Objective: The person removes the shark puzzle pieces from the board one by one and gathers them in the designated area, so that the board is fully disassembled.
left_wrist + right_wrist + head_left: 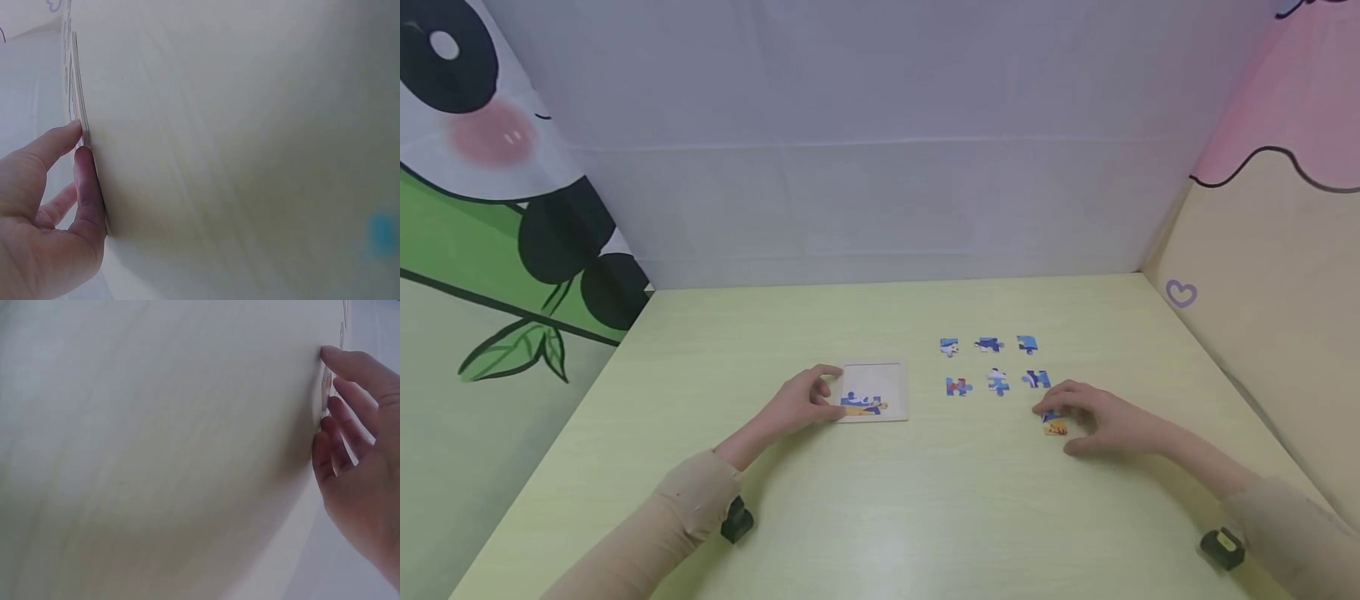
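Observation:
A shallow puzzle tray (892, 379) with a pale rim lies on the table, a few joined blue and yellow pieces (863, 404) in its lower left part. My left hand (797, 402) holds the tray's left edge, thumb by the lower corner and a finger by the upper one. In the left wrist view the tray (77, 81) shows edge-on beside the left fingers. Over to the right, my right hand (1108, 421) arches around a blue and yellow puzzle piece (1056, 427) on the table, its thumb apart from the piece. The fingers partly hide that piece.
Several loose puzzle pieces lie in two rows between tray and right hand, among them a red and blue piece (957, 387) and a blue piece (1027, 343). A white cloth wall (880, 208) stands behind the table (865, 517), with printed panels at both sides.

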A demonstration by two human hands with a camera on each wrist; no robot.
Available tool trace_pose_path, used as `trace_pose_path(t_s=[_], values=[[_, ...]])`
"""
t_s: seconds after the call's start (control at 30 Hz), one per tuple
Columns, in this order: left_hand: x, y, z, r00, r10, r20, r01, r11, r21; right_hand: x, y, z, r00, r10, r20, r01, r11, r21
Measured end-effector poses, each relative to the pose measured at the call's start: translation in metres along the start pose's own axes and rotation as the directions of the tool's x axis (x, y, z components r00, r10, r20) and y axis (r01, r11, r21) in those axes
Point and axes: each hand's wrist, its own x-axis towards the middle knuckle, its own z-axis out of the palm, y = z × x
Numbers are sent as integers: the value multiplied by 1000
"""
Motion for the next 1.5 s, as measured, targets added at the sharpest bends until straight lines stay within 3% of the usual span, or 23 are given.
trace_pose_path(t_s=[0.13,0.27,0.43,0.7,0.93,1.2,1.37,1.5], values=[[-1,1,-1,1000,-8,-2,8,1000,0,4,-11,-2,1000,-20,-8,20,997,-72],[-1,2,-2,1000,-9,-4,9,1000,6,13,-22,1,996,-50,-67,45,995,-84],[-2,3,-3,1000,0,0,0,1000,4,31,-35,9,994,-29,-102,29,1000,-5],[-1,1,-3,1000,8,-3,-8,1000,2,71,-56,28,983,-82,-166,105,986,131],[-1,0,-3,1000,-4,0,4,1000,-7,109,-78,50,983,-99,-158,130,971,200],[-2,1,-3,1000,5,11,-5,1000,-29,143,-106,72,986,-138,-98,152,977,152],[-3,2,-4,1000,1,11,-1,1000,-23,158,-116,87,980,-170,-102,182,976,117],[-3,2,-4,1000,1,9,-1,1000,-14,168,-126,95,982,-147,-119,156,985,70]])
